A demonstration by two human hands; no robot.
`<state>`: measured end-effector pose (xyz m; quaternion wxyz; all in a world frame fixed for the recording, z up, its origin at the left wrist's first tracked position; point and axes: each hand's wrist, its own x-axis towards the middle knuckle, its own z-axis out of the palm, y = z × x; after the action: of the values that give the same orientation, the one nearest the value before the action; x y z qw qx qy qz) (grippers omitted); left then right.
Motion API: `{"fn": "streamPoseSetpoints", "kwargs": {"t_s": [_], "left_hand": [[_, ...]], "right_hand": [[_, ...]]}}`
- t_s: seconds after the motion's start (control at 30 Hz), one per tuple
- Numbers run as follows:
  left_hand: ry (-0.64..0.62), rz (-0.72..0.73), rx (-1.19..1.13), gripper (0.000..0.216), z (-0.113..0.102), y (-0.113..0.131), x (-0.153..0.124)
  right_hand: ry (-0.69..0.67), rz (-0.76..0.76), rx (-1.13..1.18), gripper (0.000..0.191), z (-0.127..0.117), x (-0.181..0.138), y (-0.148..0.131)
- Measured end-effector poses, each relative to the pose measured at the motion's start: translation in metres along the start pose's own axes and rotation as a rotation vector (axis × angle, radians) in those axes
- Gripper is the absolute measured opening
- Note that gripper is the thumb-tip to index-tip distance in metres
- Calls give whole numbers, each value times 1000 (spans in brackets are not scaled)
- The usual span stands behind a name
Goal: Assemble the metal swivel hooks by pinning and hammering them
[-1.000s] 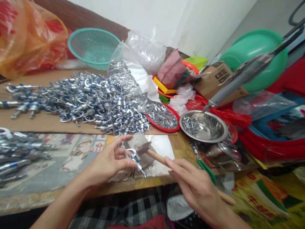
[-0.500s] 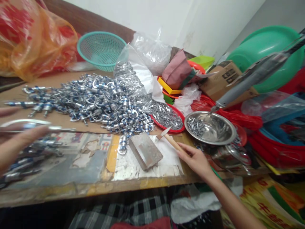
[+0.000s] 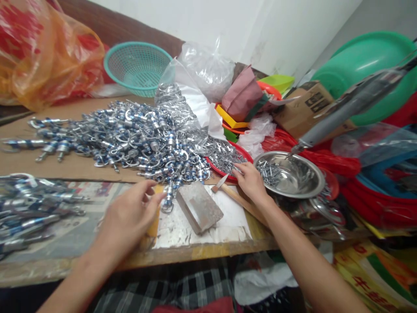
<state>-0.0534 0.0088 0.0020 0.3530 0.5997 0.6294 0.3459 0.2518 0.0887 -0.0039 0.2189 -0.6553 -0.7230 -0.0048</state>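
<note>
My left hand (image 3: 130, 216) hovers over the table's front edge, fingers curled toward a silver-and-blue fitting (image 3: 168, 201) at the near end of the big heap of such fittings (image 3: 130, 139). My right hand (image 3: 250, 180) reaches over the rim of the red tray (image 3: 245, 175) of small metal pieces, fingertips dipping into them; whether it grips any is hidden. A small hammer (image 3: 232, 194) with a wooden handle lies on the table under my right wrist. A grey metal block (image 3: 199, 207) sits between my hands.
A steel bowl (image 3: 289, 174) with screws stands right of the tray; a grey power screwdriver (image 3: 345, 106) hangs above it. More finished fittings (image 3: 29, 208) lie at the left. A teal basket (image 3: 138, 67), plastic bags, a carton (image 3: 309, 108) and a green basin (image 3: 365, 65) crowd the back.
My left hand came back from the far left, without the fitting it carried, to the near end of the heap. My right hand left the hammer handle and reached into the red tray.
</note>
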Motion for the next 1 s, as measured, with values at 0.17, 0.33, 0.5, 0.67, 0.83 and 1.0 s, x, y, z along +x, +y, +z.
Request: {"fn": "streamPoseSetpoints", "kwargs": {"t_s": [0.17, 0.33, 0.5, 0.67, 0.83, 1.0], "left_hand": [[-27, 25, 483, 35, 35, 6, 7], [75, 106, 204, 30, 23, -13, 1], [53, 161, -111, 29, 18, -1, -8], [-109, 342, -174, 21, 33, 17, -11], [-101, 447, -160, 23, 42, 17, -11], [-68, 444, -193, 23, 42, 19, -14]], "right_hand": [[-75, 67, -23, 31, 29, 45, 2], [-22, 87, 26, 15, 29, 40, 3], [117, 98, 154, 17, 12, 33, 6], [155, 78, 389, 18, -10, 2, -31], [-36, -224, 827, 13, -19, -55, -90], [-24, -227, 831, 16, -16, -77, -113]]}}
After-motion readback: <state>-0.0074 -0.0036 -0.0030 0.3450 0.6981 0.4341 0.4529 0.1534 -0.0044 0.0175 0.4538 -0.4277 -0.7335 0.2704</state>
